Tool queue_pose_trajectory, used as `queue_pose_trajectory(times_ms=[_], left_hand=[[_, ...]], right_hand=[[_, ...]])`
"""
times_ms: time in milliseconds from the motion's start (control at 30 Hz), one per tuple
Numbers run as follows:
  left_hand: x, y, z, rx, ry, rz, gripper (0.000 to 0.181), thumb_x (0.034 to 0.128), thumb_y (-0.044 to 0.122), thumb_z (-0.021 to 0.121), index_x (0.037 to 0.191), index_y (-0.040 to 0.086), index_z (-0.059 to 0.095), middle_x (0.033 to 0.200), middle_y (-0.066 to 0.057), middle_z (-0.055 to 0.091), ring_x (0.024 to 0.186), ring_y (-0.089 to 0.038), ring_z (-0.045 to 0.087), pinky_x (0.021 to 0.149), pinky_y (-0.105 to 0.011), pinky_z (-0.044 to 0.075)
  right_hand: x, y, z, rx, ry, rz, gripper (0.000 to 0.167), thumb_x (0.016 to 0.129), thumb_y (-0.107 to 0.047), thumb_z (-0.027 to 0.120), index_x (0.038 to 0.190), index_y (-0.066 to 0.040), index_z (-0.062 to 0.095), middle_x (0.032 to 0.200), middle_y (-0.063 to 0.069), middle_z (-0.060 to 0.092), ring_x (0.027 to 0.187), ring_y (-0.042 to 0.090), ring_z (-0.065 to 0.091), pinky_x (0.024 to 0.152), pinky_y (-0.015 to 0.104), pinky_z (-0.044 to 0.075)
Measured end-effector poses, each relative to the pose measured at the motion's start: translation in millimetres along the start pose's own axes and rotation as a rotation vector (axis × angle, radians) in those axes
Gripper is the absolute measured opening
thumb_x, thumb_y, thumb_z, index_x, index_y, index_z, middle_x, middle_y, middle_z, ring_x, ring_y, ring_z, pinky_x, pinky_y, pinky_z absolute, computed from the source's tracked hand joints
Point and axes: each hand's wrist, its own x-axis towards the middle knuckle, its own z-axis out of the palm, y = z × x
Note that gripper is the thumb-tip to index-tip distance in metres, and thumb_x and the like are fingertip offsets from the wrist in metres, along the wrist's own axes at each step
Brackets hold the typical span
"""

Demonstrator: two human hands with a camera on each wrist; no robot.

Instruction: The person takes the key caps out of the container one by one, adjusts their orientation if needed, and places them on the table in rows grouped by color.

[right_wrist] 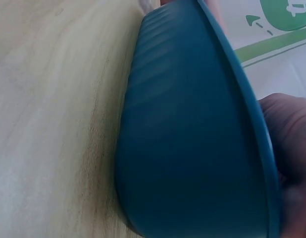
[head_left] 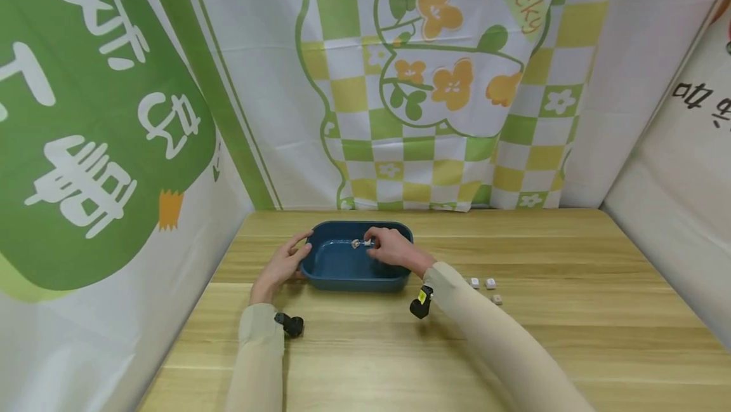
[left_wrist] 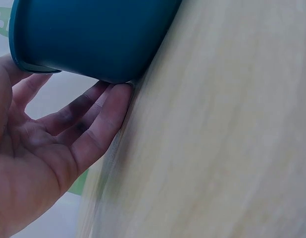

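A deep blue oval-cornered basin (head_left: 354, 285) sits on the wooden table. At its left end my left hand (head_left: 282, 264) holds the rim with thumb and forefinger; in the left wrist view, other fingers (left_wrist: 101, 124) touch the outer wall near the base. My right hand (head_left: 394, 249) reaches over the right side into the basin and pinches a small white block (head_left: 367, 243) resembling a keycap. Beside it inside the basin shows another small pale piece (head_left: 355, 244). The basin wall (right_wrist: 187, 139) hides most of the right hand's fingers in the right wrist view.
To the right on the table lie two white keycap-like blocks (head_left: 482, 284) and a beige one (head_left: 497, 299), near my right forearm. Printed cloth (head_left: 434, 164) hangs along the table's back edge, with more cloth at both sides.
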Motion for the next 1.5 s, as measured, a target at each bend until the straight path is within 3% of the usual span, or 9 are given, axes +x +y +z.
queue_pose_trajectory(times_ms=[367, 600, 867, 1200, 1500], left_hand=[[0.9, -0.3, -0.1, 0.011, 0.008, -0.002, 0.050, 0.1033, 0.039, 0.049, 0.151, 0.034, 0.036, 0.134, -0.028, 0.049, 0.080, -0.019, 0.067, 0.070, -0.036, 0.060], [2.0, -1.6, -0.1, 0.012, -0.001, 0.010, 0.050, 0.1032, 0.040, 0.048, 0.152, 0.034, 0.036, 0.134, -0.029, 0.049, 0.076, -0.018, 0.067, 0.069, -0.037, 0.060], [0.5, -0.3, -0.5, 0.019, 0.000, 0.012, 0.051, 0.1035, 0.039, 0.048, 0.152, 0.033, 0.035, 0.142, -0.028, 0.044, 0.083, -0.021, 0.068, 0.071, -0.038, 0.060], [0.6, 0.9, -2.1, 0.013, -0.011, 0.011, 0.052, 0.1040, 0.038, 0.047, 0.154, 0.032, 0.032, 0.144, -0.028, 0.043, 0.082, -0.020, 0.067, 0.073, -0.041, 0.060], [1.1, -1.0, -0.8, 0.005, -0.009, 0.011, 0.051, 0.1038, 0.038, 0.048, 0.153, 0.032, 0.034, 0.140, -0.029, 0.047, 0.087, -0.020, 0.069, 0.073, -0.038, 0.060]], right_hand=[[13.2, 4, 7, 0.028, 0.011, 0.071, 0.032, 0.095, -0.013, 0.063, 0.127, -0.010, 0.061, 0.096, 0.009, 0.069, 0.064, 0.013, 0.061, 0.057, 0.026, 0.048], [21.5, 8, 10, 0.078, 0.000, 0.125, 0.036, 0.095, -0.011, 0.062, 0.131, -0.011, 0.058, 0.077, 0.005, 0.064, 0.056, 0.015, 0.056, 0.045, 0.026, 0.044], [29.2, 11, 12, 0.089, -0.020, 0.147, 0.037, 0.097, -0.013, 0.059, 0.134, -0.013, 0.058, 0.065, 0.004, 0.059, 0.051, 0.015, 0.054, 0.044, 0.027, 0.046], [34.4, 11, 13, 0.066, -0.031, 0.176, 0.038, 0.097, -0.012, 0.058, 0.134, -0.015, 0.058, 0.075, 0.005, 0.063, 0.054, 0.015, 0.056, 0.046, 0.027, 0.047], [36.1, 12, 17, 0.039, -0.039, 0.200, 0.035, 0.097, -0.012, 0.056, 0.132, -0.015, 0.061, 0.066, 0.003, 0.061, 0.052, 0.015, 0.054, 0.046, 0.027, 0.045]])
